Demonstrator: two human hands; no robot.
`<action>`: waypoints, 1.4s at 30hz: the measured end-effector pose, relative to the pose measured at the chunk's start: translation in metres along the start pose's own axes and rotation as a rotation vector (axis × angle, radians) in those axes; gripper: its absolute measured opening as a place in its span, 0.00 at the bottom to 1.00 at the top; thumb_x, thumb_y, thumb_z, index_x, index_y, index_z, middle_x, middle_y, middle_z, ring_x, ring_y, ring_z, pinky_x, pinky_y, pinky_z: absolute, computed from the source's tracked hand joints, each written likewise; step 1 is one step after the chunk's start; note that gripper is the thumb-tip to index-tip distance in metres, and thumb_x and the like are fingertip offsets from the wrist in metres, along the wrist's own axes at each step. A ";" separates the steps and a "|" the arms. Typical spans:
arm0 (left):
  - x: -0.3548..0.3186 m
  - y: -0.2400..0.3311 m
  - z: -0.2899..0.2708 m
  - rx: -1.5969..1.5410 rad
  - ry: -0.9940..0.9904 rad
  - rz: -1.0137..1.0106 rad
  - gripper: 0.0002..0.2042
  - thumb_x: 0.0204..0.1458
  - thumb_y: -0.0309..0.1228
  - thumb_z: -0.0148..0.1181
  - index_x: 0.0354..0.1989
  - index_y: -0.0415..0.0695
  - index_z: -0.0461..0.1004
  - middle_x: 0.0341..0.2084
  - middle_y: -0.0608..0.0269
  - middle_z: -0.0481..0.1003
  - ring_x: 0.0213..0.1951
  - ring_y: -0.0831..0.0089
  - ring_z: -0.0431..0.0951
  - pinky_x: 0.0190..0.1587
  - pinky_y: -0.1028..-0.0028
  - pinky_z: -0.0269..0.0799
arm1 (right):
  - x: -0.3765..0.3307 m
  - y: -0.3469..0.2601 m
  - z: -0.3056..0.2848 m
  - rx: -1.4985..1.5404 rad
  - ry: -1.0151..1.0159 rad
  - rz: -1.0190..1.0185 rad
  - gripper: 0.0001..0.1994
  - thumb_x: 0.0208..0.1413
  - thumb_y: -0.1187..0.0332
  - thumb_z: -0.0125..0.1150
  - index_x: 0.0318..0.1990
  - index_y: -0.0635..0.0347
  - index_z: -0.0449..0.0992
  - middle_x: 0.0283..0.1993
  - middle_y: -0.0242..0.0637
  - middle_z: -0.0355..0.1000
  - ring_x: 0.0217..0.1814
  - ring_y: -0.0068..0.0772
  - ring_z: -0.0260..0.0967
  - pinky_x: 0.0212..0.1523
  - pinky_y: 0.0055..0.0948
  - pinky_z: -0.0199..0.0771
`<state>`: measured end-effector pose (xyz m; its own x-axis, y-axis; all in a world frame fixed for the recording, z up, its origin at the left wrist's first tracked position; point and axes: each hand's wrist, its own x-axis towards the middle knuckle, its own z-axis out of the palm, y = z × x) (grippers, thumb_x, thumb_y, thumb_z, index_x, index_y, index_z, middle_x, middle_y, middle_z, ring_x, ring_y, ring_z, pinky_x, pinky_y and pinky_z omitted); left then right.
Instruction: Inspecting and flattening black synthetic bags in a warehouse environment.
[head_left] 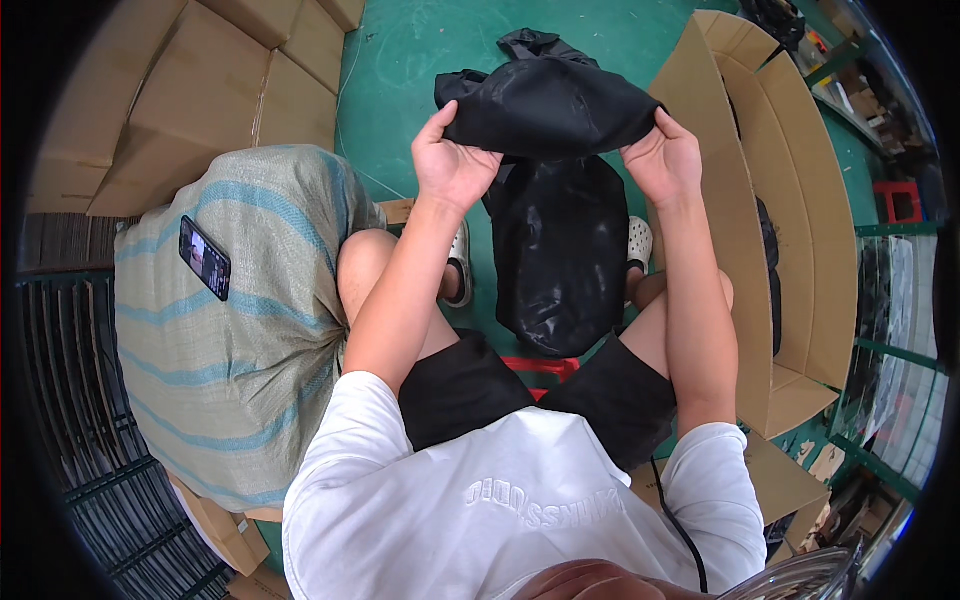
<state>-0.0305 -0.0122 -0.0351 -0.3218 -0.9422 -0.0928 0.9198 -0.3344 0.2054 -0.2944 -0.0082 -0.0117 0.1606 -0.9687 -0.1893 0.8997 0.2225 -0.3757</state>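
Observation:
Both my arms reach forward with a piece of black fabric stretched between my hands. My left hand grips its left end, with the thumb up on the edge. At the opposite end my right hand pinches the corner in the same way. The cloth sags a little in the middle, and a crumpled part trails off behind it. Just below it, between my legs, is a bulky black bundle with a slightly shiny surface. Whether the fabric and the bundle are joined is hidden where they overlap.
A large woven sack with blue stripes stands at my left, a phone lying on it. Stacked cartons rise behind it. On my right is an open cardboard box with dark items inside. A red stool shows below me.

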 end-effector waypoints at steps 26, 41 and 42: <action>-0.149 -0.197 -0.186 0.314 1.383 0.123 0.23 0.55 0.44 0.52 0.51 0.38 0.74 0.52 0.57 0.75 0.50 0.63 0.74 0.53 0.64 0.67 | -0.158 0.124 -0.290 -0.560 1.403 -0.116 0.26 0.50 0.63 0.48 0.57 0.64 0.66 0.60 0.44 0.65 0.57 0.41 0.67 0.58 0.40 0.65; -0.193 -0.207 -0.223 0.717 1.727 -0.051 0.25 0.55 0.39 0.48 0.50 0.25 0.71 0.54 0.36 0.70 0.56 0.50 0.72 0.59 0.60 0.65 | -0.186 0.150 -0.281 -0.759 1.657 0.231 0.25 0.47 0.68 0.52 0.52 0.76 0.71 0.57 0.56 0.69 0.58 0.50 0.70 0.54 0.41 0.72; -0.195 -0.207 -0.223 0.715 1.734 -0.046 0.25 0.55 0.39 0.48 0.50 0.25 0.71 0.54 0.36 0.70 0.56 0.50 0.72 0.59 0.60 0.65 | -0.184 0.154 -0.276 -0.746 1.674 0.277 0.25 0.45 0.68 0.52 0.52 0.76 0.71 0.56 0.55 0.70 0.56 0.50 0.71 0.53 0.41 0.72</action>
<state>-0.1081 0.2450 -0.2766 0.6367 -0.0227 -0.7708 0.5150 -0.7314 0.4470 -0.2974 0.2342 -0.2848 -0.6837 0.1019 -0.7226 0.5032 0.7830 -0.3657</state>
